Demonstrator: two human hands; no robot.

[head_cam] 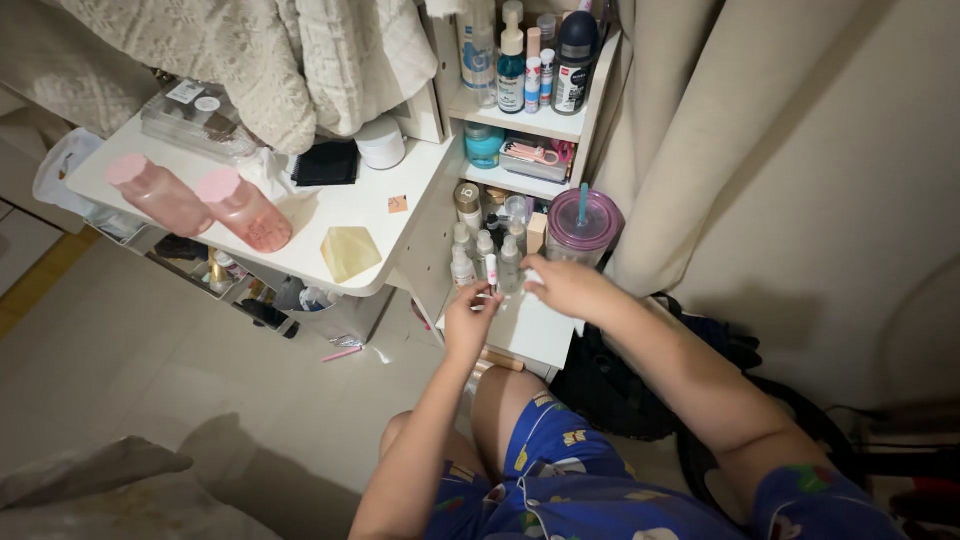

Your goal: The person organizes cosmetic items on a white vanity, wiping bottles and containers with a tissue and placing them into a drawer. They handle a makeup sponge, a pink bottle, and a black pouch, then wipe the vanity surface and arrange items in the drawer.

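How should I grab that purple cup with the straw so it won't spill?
Hold the purple cup around its clear body, under the wide purple lid, not by the teal straw, which would probably slip out. It stands upright on the low shelf. Come from the front right, since small bottles crowd its left side and the curtain hangs close behind.

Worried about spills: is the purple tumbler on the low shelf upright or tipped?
Upright: the tumbler stands on the shelf, lid on top, straw pointing up.
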